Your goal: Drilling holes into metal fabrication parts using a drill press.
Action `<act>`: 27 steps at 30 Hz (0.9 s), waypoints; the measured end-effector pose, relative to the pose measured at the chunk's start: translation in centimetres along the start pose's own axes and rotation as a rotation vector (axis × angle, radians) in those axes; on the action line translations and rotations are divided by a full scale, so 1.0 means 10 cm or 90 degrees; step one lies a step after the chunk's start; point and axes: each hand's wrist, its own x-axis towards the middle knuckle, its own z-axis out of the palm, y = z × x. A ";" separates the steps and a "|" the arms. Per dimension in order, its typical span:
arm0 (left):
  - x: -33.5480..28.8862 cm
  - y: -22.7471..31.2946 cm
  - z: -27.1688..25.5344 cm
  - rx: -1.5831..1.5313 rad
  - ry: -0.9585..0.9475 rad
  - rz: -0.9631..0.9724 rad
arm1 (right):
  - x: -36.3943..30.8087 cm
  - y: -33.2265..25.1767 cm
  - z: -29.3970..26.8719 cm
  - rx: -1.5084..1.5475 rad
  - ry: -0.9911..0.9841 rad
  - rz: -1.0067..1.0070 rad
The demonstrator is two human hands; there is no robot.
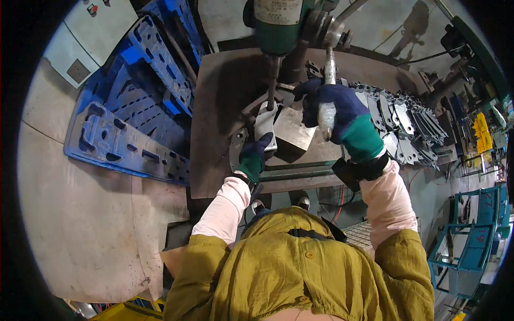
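My left hand (254, 157), in a navy and green glove, grips the near end of a flat, pale metal plate (264, 127). The plate's far end lies under the tip of the spindle (273, 77) on a green drill press (277, 37). My right hand (340, 109), gloved alike, is closed around the press's lever handle (330, 67), which is wrapped in shiny film. A steel block (295, 130) lies between my hands, beside the plate. Whether the tool tip touches the plate, I cannot tell. A curved metal piece (235, 151) sits left of my left hand.
The brown worktable (214, 112) carries many stacked metal plates (399, 117) on the right. Blue plastic pallets (134, 142) lean on the left, near a pale cabinet (91, 37). Teal metal racks (471, 235) stand at the lower right.
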 end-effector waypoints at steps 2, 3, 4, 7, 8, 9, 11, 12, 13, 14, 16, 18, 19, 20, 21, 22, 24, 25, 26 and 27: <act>0.01 -0.02 -0.04 -0.003 -0.014 -0.001 | 0.02 -0.01 0.07 -0.205 0.022 -0.045; 0.02 -0.03 -0.04 -0.002 -0.005 -0.008 | 0.02 0.02 0.11 -0.159 0.049 0.014; 0.03 -0.04 -0.03 -0.001 0.006 -0.015 | 0.02 0.06 0.13 -0.112 0.076 0.072; 0.16 -0.10 -0.11 0.089 -0.007 -0.027 | 0.04 0.26 0.10 -0.222 0.102 0.058; 0.22 -0.14 -0.16 0.133 -0.016 -0.029 | 0.07 0.31 0.12 -0.099 0.168 0.118; 0.20 -0.11 -0.13 0.149 -0.010 -0.020 | 0.10 0.37 0.13 0.023 0.237 0.182; 0.10 -0.01 -0.07 0.165 0.006 0.002 | 0.14 0.41 0.17 0.123 0.327 0.249; 0.06 0.02 -0.05 0.165 0.014 0.017 | 0.16 0.40 0.18 0.097 0.351 0.253; 0.05 0.02 -0.03 0.152 0.020 0.036 | 0.17 0.39 0.18 0.071 0.376 0.257; 0.09 -0.01 -0.02 0.170 0.032 0.064 | 0.17 0.47 0.15 0.053 0.386 0.235; 0.23 -0.15 -0.08 0.236 0.072 0.127 | 0.21 0.67 0.13 0.021 0.399 0.191; 0.39 -0.29 -0.18 0.313 0.071 0.142 | 0.23 0.71 0.15 -0.014 0.413 0.214; 0.43 -0.32 -0.22 0.342 0.041 0.123 | 0.23 0.71 0.14 -0.034 0.425 0.227; 0.47 -0.36 -0.23 0.346 0.023 0.112 | 0.24 0.73 0.13 -0.043 0.427 0.214; 0.50 -0.38 -0.24 0.350 0.006 0.100 | 0.23 0.76 0.13 -0.052 0.429 0.203; 0.53 -0.39 -0.24 0.328 0.002 0.096 | 0.23 0.78 0.12 -0.061 0.430 0.191; 0.56 -0.41 -0.26 0.306 -0.006 0.102 | 0.23 0.81 0.11 -0.084 0.427 0.189; 0.56 -0.41 -0.26 0.305 -0.012 0.111 | 0.22 0.82 0.10 -0.096 0.427 0.187; 0.56 -0.41 -0.26 0.302 -0.008 0.108 | 0.22 0.83 0.10 -0.089 0.427 0.190; 0.53 -0.39 -0.25 0.299 -0.006 0.104 | 0.22 0.82 0.10 -0.083 0.429 0.194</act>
